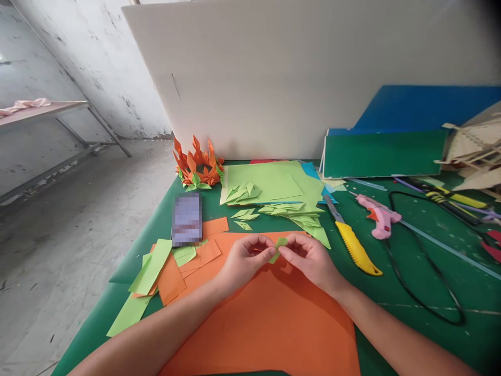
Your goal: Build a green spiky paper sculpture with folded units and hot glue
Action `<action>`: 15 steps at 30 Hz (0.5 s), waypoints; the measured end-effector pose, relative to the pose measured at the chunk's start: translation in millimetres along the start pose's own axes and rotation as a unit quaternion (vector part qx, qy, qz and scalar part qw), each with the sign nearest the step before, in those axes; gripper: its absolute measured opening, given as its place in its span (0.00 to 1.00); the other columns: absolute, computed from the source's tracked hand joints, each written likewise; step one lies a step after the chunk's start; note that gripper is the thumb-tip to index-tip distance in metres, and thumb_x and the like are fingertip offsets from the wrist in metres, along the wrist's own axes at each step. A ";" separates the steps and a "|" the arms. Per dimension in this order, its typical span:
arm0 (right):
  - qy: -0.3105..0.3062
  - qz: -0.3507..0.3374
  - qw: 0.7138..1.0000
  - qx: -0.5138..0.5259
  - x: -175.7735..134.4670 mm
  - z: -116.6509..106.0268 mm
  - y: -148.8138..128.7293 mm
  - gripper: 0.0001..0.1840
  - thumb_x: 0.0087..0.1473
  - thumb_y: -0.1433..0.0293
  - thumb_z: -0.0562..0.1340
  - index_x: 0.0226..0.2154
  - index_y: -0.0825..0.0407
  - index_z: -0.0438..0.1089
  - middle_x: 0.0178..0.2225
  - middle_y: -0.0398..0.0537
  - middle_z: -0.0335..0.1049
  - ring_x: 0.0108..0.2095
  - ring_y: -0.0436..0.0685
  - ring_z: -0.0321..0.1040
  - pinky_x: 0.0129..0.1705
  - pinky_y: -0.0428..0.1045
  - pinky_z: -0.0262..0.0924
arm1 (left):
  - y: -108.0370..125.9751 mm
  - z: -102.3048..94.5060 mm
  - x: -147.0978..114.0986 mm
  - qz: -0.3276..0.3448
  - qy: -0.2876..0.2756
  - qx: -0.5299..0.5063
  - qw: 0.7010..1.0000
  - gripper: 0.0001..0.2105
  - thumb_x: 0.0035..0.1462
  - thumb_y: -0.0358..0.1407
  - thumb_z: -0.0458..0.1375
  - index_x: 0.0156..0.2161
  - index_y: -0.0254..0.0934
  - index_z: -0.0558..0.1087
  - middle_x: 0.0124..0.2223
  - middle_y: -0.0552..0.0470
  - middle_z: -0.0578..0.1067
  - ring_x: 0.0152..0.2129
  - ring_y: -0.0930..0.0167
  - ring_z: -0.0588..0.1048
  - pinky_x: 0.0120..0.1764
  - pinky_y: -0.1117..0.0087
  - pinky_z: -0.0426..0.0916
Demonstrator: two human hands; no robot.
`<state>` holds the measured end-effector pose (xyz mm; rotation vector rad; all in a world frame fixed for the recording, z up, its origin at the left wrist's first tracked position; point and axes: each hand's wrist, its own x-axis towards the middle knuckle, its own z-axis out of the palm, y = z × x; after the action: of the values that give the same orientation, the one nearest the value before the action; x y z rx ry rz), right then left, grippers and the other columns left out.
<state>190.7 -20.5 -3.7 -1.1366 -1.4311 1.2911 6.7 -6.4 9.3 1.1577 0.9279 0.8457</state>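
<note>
Between the fingertips of both hands is a small folded piece of light green paper [279,244]. My left hand [247,257] pinches its left side, thumb against fingers. My right hand [309,258] pinches the right side, so the fingers hide part of the folds. Both hands are above a large orange paper sheet [258,324] lying on the green tabletop. Just beyond them lie several folded green paper leaves [289,210] and a small pile of more leaves [243,193] on a green paper sheet [270,175].
An orange paper crown-like ring [199,164] stands at the back left, behind a blurred phone [187,219]. Green paper strips [151,267] overlap orange ones at left. To the right lie a yellow utility knife [355,245] and a pink glue gun [379,215] with a looping black cord.
</note>
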 end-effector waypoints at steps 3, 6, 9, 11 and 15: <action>0.006 -0.004 1.000 -0.001 0.3 0.1 -1.0 0.13 0.56 0.61 0.63 0.26 0.51 0.65 0.26 0.39 0.60 0.28 0.48 0.57 0.31 0.45 0.55 | -1.2 0.2 0.9 0.007 0.005 0.004 1.000 0.13 0.52 0.43 0.64 0.32 0.35 0.72 0.31 0.54 0.72 0.26 0.77 0.68 0.30 0.75 0.64; 0.013 0.001 1.000 0.001 0.7 -0.4 -0.3 0.13 0.56 0.60 0.63 0.27 0.52 0.66 0.26 0.39 0.61 0.27 0.48 0.56 0.31 0.46 0.55 | 0.2 1.8 0.8 0.027 0.020 0.000 0.999 0.12 0.51 0.41 0.65 0.34 0.36 0.71 0.31 0.55 0.71 0.28 0.76 0.69 0.32 0.75 0.65; 0.014 0.004 1.000 0.009 0.0 -0.6 1.0 0.13 0.56 0.60 0.63 0.28 0.52 0.67 0.26 0.39 0.61 0.28 0.48 0.57 0.31 0.46 0.55 | 2.7 3.7 0.0 0.039 0.027 -0.003 0.999 0.11 0.51 0.39 0.66 0.34 0.37 0.70 0.31 0.55 0.71 0.28 0.76 0.69 0.32 0.75 0.65; 0.015 0.002 1.000 0.013 -0.7 -0.6 1.1 0.13 0.56 0.60 0.64 0.28 0.52 0.67 0.26 0.39 0.62 0.28 0.48 0.57 0.32 0.45 0.55 | 3.1 4.3 -0.7 0.044 0.031 0.002 0.999 0.10 0.52 0.38 0.65 0.34 0.37 0.69 0.30 0.56 0.71 0.27 0.77 0.69 0.31 0.75 0.66; 0.015 0.001 1.000 0.026 -0.2 -1.3 -1.0 0.13 0.55 0.61 0.64 0.27 0.52 0.67 0.25 0.39 0.62 0.27 0.48 0.57 0.31 0.44 0.55 | -0.3 3.0 -2.2 0.078 0.047 0.043 0.995 0.08 0.53 0.36 0.64 0.31 0.37 0.69 0.29 0.56 0.71 0.26 0.76 0.70 0.30 0.74 0.67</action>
<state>191.9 -20.5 -2.5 -1.1189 -1.3675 1.2989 8.5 -9.5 9.8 1.2860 0.9674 1.0009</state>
